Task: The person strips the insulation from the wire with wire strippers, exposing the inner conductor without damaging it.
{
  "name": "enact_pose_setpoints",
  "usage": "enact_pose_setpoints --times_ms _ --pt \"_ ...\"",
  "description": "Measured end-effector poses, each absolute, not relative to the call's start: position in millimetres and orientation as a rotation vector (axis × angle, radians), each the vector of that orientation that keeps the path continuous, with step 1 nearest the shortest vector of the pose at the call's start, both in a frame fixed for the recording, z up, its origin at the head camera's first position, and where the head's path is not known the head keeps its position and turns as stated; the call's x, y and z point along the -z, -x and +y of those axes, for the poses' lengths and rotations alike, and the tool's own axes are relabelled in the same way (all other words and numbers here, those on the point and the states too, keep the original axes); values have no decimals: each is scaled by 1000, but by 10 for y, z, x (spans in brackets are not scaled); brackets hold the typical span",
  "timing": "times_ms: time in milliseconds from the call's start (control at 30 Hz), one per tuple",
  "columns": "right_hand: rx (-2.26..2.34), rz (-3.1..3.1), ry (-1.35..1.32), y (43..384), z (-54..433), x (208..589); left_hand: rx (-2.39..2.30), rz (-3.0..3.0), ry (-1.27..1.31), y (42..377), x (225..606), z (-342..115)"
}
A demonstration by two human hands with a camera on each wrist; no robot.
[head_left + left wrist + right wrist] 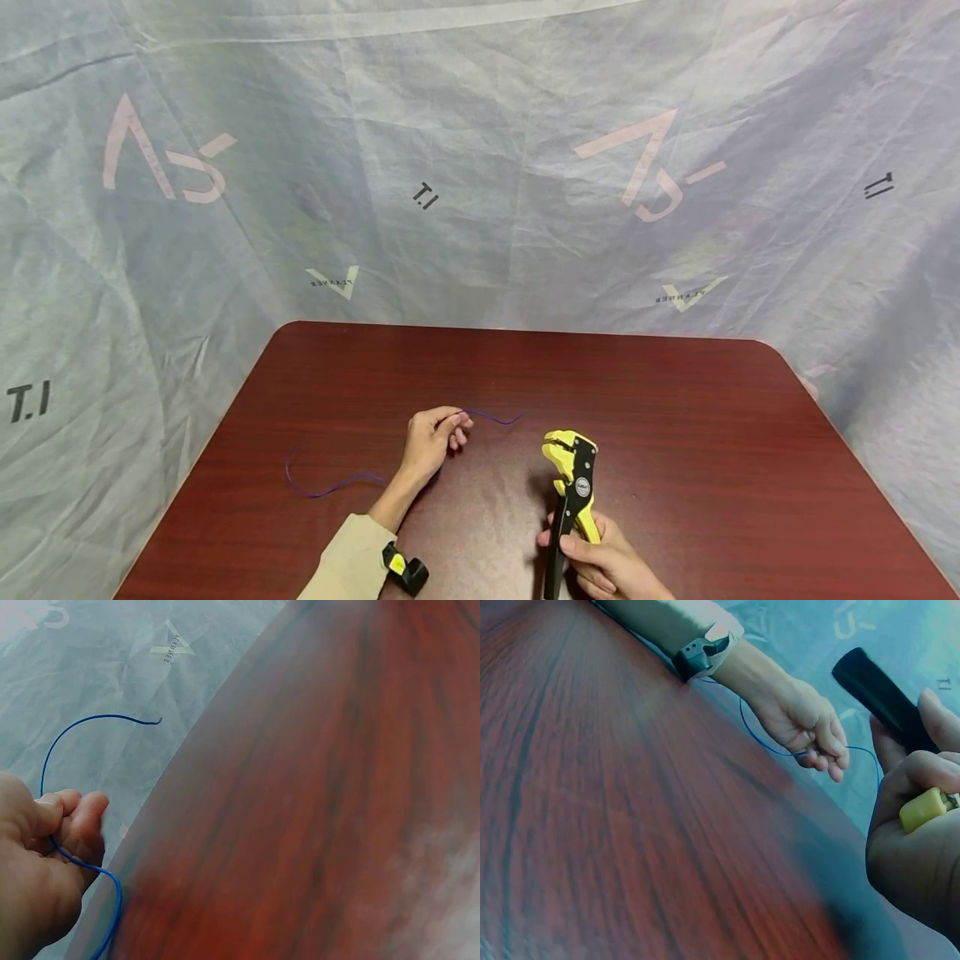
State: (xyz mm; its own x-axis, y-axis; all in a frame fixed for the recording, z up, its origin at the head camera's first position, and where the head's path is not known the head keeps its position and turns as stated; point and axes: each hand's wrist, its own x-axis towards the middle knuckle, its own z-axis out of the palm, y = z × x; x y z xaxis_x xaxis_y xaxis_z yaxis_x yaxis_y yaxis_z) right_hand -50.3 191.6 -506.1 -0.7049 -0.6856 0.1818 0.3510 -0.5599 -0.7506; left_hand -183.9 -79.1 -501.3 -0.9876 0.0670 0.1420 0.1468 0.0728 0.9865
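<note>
A thin blue wire (pixel 97 717) is pinched between the thumb and fingers of my left hand (pixel 429 442). One end of it curves out past the fingertips to the right in the head view, and the rest trails leftward behind the wrist. My right hand (pixel 603 560) grips a yellow-and-black wire stripper (pixel 576 479) by its handles. Its yellow head points up and away from me, to the right of the wire's free end and apart from it. In the right wrist view a black handle (pixel 885 697) sticks out of the right hand.
Both hands are over a reddish-brown wooden table (pixel 720 433) with rounded far corners. Grey printed sheeting (pixel 480 208) hangs behind it and at both sides. A black wrist camera (pixel 405 570) is strapped over the left sleeve.
</note>
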Motion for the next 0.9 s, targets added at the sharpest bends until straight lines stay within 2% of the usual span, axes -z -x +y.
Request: enact_pose_setpoints --times_ms 200,433,667,900 --pt "2223 1192 541 487 1924 5044 2066 -2284 152 1818 4971 -750" --pt "2171 1449 547 481 1941 4960 2155 -2247 229 1849 5041 -775" --pt "2212 1159 516 478 1985 4829 2164 -2269 270 1839 5031 -786" --pt "2181 1206 439 437 2032 4781 2211 -2221 265 1833 5015 -794"
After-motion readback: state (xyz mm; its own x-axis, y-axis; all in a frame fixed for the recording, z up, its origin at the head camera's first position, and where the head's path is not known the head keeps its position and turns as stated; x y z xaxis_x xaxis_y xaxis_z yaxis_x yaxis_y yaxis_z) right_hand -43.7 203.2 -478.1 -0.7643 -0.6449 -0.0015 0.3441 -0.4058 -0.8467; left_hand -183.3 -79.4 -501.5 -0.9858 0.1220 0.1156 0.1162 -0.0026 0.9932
